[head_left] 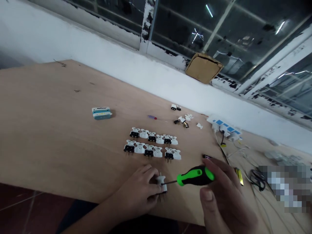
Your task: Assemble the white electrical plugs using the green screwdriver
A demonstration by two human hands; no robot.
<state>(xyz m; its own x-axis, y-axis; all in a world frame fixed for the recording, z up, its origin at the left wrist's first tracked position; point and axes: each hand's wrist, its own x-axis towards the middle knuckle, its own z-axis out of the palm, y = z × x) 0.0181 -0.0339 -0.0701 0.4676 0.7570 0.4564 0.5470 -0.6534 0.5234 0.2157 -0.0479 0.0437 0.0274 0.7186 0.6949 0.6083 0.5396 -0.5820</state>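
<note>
Wooden table, white wall, left hand pinching plug, right hand spread at screwdriver

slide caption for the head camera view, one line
Right hand on a green-and-black screwdriver set against a small plug held in the left hand.

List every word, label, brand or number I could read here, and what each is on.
None can be read.
Blue-and-white block: dark marking along its top, too small and blurred to read.
White power strip with blue socket faces: no legible lettering.
Green-and-black screwdriver handle: no legible lettering.
Pixelated patch at right: anything printed there is obscured.
</note>
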